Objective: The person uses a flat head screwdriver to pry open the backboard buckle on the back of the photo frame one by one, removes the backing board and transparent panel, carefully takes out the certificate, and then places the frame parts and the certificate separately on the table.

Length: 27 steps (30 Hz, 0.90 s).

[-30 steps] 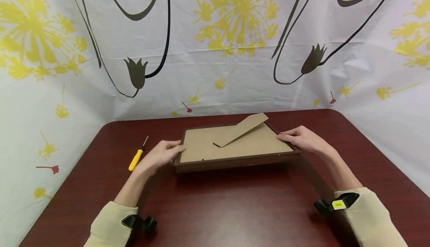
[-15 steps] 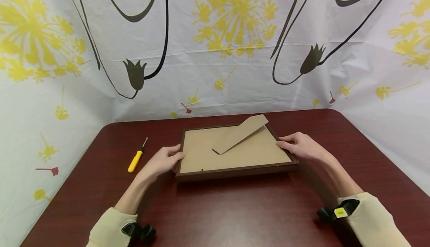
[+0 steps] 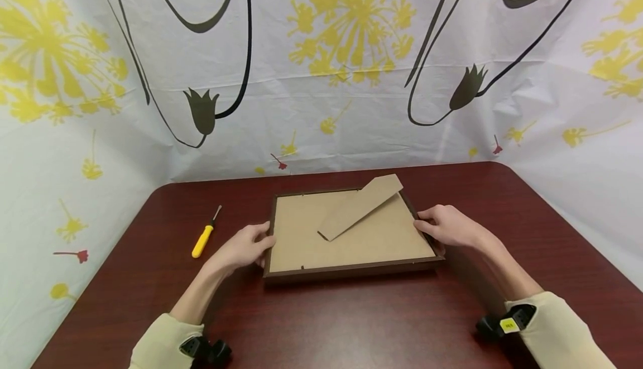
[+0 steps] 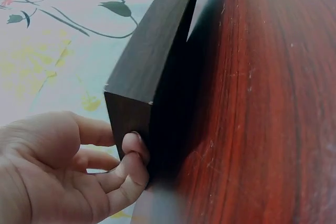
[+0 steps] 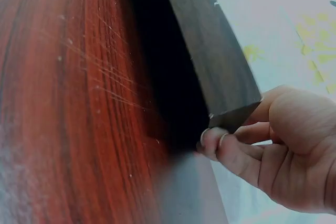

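A dark wooden picture frame (image 3: 351,271) lies back side up in the head view, showing its tan backing board (image 3: 296,224) and an easel stand flap (image 3: 359,207) raised at a slant. My left hand (image 3: 246,244) grips its left side, thumb on top and fingers curled beneath. On the opposite side my right hand (image 3: 449,225) holds it the same way. Both wrist views show fingertips (image 4: 135,148) at the frame's lower edge, and a dark shadowed band between the frame (image 5: 210,51) and the table. The front of the frame is hidden.
A yellow-handled screwdriver (image 3: 203,240) lies on the reddish-brown table (image 3: 351,324), left of the frame and near my left forearm. White patterned sheeting (image 3: 321,123) hangs behind the table and along its sides.
Both hands have brought the picture frame lower and closer to me. Its near edge has come down, and more of the backing board shows. The screwdriver has stayed put.
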Available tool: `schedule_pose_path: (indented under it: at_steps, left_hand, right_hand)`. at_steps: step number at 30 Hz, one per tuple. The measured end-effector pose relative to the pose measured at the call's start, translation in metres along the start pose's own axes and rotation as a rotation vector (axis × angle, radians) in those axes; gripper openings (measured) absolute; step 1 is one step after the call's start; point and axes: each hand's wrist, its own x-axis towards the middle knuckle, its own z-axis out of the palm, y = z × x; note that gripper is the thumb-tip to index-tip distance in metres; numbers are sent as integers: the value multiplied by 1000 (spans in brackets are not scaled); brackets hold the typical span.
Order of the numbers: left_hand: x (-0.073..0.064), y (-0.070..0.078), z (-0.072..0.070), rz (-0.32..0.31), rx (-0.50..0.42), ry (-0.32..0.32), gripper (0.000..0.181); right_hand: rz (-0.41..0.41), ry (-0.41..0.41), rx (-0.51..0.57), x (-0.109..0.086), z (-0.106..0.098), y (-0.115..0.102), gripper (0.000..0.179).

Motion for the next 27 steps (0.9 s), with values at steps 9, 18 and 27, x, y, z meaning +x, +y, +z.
schedule_pose_path:
  at_steps: [9, 18, 27]
  left_hand:
    - [-2, 0, 3, 3, 54, -26, 60]
    - [-4, 1, 7, -9, 101, -30, 60]
    - [0, 3, 6, -50, 119, -7, 61]
  right_hand:
    - [37, -81, 55, -2, 1, 2, 32]
    - [55, -172, 164, 0, 3, 3, 52]
    - [143, -255, 197, -1, 0, 0, 64]
